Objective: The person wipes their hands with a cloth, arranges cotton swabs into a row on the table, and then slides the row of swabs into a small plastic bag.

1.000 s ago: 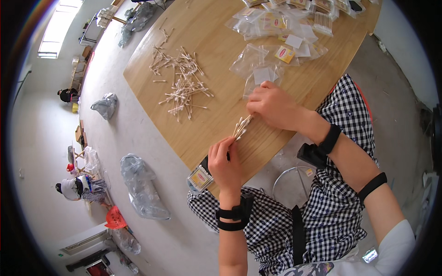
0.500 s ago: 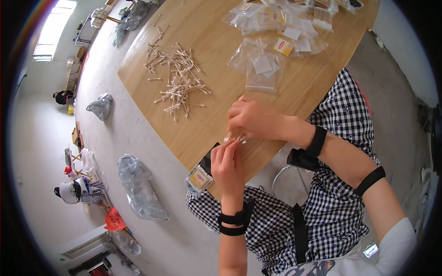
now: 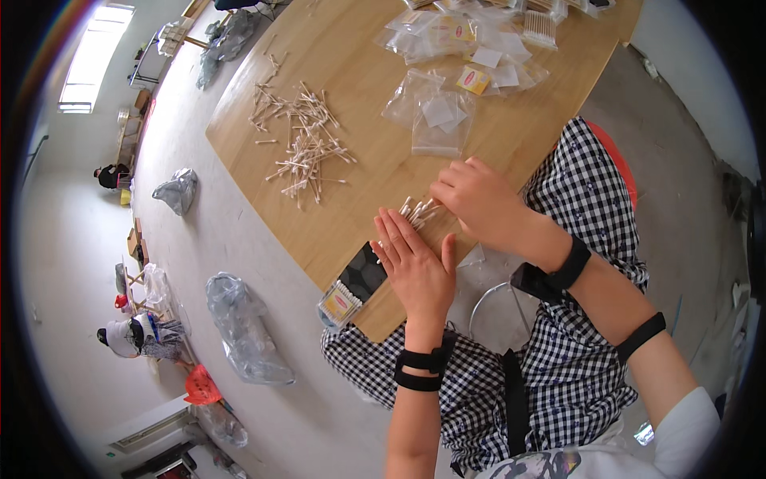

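Note:
A small bunch of cotton swabs lies on the wooden table between my hands. My left hand is open and palm down, its fingers stretched out at the lower edge of the bunch. On the other side, my right hand is curled, its fingertips closed at the swabs' right ends. A loose pile of cotton swabs is spread farther off to the left. Beside my left wrist, a small pack of swabs with a yellow label stands at the table's corner, next to a black flat object.
Clear zip bags with white cards lie beyond my right hand. More bags and a yellow card are heaped behind them. Grey plastic bags lie on the floor at left. Two people are in the background.
My left hand has gone from closed fingers to a flat, open palm, shifting right. My right hand has moved right, off the top of the bunch, which now shows more.

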A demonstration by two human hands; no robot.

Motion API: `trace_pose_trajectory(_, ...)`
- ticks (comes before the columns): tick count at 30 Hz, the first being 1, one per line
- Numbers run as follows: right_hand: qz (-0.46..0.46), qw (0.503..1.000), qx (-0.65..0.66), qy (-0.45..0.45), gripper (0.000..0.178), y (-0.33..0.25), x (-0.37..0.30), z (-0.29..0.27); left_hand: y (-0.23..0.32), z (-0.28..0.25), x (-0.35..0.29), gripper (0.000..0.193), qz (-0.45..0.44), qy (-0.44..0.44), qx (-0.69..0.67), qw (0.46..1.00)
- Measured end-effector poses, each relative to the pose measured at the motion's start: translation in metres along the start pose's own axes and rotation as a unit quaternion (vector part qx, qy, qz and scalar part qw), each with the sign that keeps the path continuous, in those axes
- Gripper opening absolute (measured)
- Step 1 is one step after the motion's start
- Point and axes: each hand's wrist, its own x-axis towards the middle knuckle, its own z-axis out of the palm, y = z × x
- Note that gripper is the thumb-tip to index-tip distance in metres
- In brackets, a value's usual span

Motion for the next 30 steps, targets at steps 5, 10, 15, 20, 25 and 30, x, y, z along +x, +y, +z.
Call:
trace_pose_trajectory(5,0.071,0.993,-0.051,-0.076,0.021,0.014,0.003,-0.005,-0.003,-0.002,-0.007,0.092,-0.002,-0.006,0.001,1.0)
trace_pose_trajectory(10,0.073,0.992,-0.101,-0.017,0.02,0.037,0.016,0.002,0.01,-0.003,-0.025,0.096,-0.006,-0.015,0.011,1.0)
trace_pose_trajectory(15,-0.092,0.995,-0.033,0.017,0.014,-0.001,0.038,0.038,0.014,-0.008,-0.029,0.098,-0.006,-0.039,-0.008,0.999)
trace_pose_trajectory(20,-0.084,0.975,0.206,0.014,0.008,0.005,0.037,0.04,0.012,-0.008,-0.033,0.099,-0.029,-0.01,-0.057,0.998)
trace_pose_trajectory(25,0.07,0.963,0.245,0.084,0.01,0.009,0.044,-0.002,0.016,-0.011,-0.029,0.099,-0.043,0.011,-0.027,0.999)
trace_pose_trajectory(30,0.063,0.97,0.207,0.106,0.008,0.012,0.034,-0.005,0.001,-0.002,-0.003,0.099,-0.014,-0.029,0.007,0.999)
